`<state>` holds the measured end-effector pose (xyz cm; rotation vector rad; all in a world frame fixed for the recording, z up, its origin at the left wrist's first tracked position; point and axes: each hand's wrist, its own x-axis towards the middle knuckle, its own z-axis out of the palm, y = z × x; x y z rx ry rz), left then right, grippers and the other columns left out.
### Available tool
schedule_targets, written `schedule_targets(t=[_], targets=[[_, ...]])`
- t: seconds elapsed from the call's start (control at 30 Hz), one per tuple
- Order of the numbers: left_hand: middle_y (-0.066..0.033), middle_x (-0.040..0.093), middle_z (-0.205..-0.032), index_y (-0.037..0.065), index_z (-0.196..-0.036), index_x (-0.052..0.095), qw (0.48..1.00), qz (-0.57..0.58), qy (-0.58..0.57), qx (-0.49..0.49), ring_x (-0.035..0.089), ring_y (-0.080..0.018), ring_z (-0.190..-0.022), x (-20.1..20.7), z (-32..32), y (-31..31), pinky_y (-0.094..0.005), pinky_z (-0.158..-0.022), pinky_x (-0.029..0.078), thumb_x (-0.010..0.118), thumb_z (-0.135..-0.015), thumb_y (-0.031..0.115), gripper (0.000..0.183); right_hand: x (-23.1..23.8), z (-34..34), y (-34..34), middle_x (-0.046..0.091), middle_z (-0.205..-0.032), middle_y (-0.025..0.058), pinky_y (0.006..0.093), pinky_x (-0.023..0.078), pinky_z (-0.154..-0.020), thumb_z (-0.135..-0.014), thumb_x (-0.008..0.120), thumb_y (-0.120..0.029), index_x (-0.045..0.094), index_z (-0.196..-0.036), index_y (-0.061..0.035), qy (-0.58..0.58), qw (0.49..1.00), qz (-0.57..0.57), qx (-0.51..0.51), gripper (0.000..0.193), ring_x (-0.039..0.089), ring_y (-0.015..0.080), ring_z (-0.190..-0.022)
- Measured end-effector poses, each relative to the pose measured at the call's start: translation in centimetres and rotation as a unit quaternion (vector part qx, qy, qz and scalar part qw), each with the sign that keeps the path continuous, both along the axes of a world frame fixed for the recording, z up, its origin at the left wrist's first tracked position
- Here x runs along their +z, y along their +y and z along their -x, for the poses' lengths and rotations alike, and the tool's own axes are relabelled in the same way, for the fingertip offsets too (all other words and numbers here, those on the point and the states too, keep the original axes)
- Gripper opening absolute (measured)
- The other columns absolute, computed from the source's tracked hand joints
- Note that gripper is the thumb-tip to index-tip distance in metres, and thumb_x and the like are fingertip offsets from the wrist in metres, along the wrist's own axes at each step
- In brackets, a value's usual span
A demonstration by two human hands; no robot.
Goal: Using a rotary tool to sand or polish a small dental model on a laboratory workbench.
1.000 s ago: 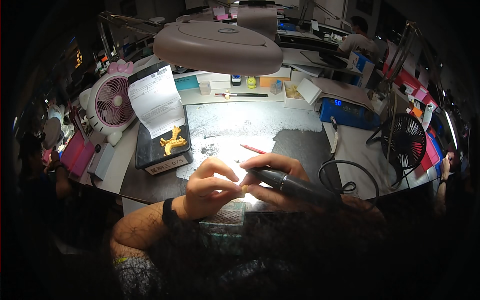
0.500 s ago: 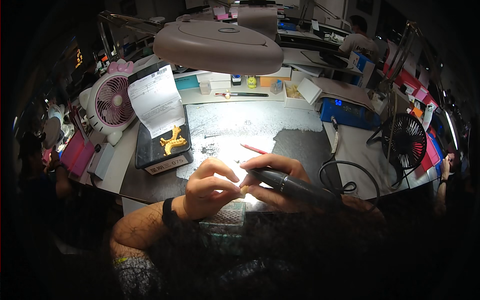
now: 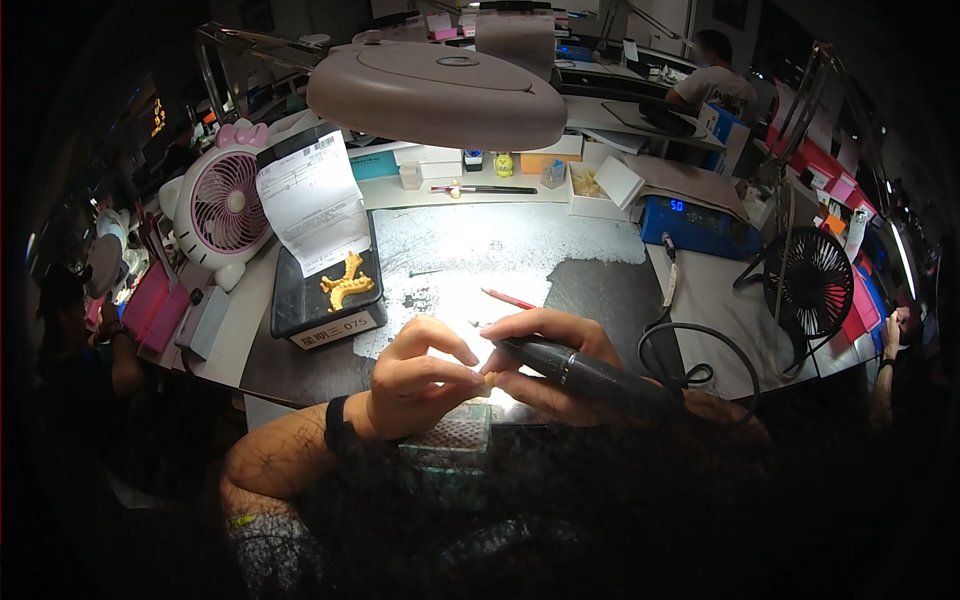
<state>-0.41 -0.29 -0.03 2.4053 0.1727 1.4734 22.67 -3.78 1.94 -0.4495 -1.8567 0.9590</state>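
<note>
My right hand [image 3: 560, 345] is closed round a thick black rotary handpiece [image 3: 590, 375], its front end pointing left toward my other hand. Thumb and fingertips of my left hand [image 3: 425, 375] are pinched on a small yellowish piece [image 3: 490, 380], mostly hidden by the fingers. The fingertips of both hands nearly meet under the bright lamp light; the handpiece's tip is lost in glare and behind fingers. Just beyond them a red pencil-like stick [image 3: 508, 298] lies on the worn dark bench mat [image 3: 590, 290].
A black tray [image 3: 330, 318] holds yellow dental models [image 3: 347, 284] and a paper sheet [image 3: 315, 200]. Overhead hangs a large lamp [image 3: 440, 95]. Fans stand left [image 3: 225, 200] and right [image 3: 808, 280]. A blue control box [image 3: 700, 228] and looping cable [image 3: 690, 330] lie right. Co-workers sit farther off.
My hands, the handpiece and the small piece are almost still. At the back right, the seated person has shifted slightly, and an arm now shows.
</note>
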Motion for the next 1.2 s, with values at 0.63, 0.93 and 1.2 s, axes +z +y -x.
schedule_targets(t=[0.63, 0.93, 1.2], targets=[[-0.0053, 0.066, -0.095, 0.008, -0.095, 0.07, 1.0, 0.006, 0.0, 0.01, 0.062, -0.0204, -0.086, 0.27, -0.16, -0.1, -0.0332, -0.073, 0.05, 0.085, -0.076, -0.003, 0.027, -0.12, -0.14, 0.28, 0.078, -0.094, 0.006, 0.0439, 0.037, -0.119, -0.089, 0.074, 0.002, 0.061, -0.128, -0.0037, 0.001, 0.999, -0.041, -0.01, 0.042, 0.076, 0.0154, -0.091], [-0.0046, 0.066, -0.093, 0.008, -0.095, 0.07, 1.0, 0.001, -0.005, 0.01, 0.062, -0.0202, -0.085, 0.42, -0.35, -0.19, -0.0336, -0.073, 0.049, 0.085, -0.076, -0.003, 0.027, 0.06, -0.22, 0.26, 0.077, -0.095, 0.0071, 0.0414, 0.04, -0.116, -0.088, 0.073, 0.003, 0.061, -0.128, -0.0032, -0.008, 0.998, -0.055, -0.015, 0.042, 0.076, 0.0161, -0.093], [-0.0049, 0.067, -0.094, 0.007, -0.094, 0.07, 1.0, 0.001, -0.003, 0.01, 0.063, -0.0206, -0.085, 0.48, -0.33, -0.2, -0.0335, -0.073, 0.05, 0.084, -0.076, -0.004, 0.026, -0.21, -0.13, 0.32, 0.077, -0.096, 0.0068, 0.043, 0.038, -0.118, -0.088, 0.073, 0.004, 0.06, -0.129, -0.0032, 0.006, 0.999, -0.052, -0.006, 0.043, 0.076, 0.0157, -0.094]])
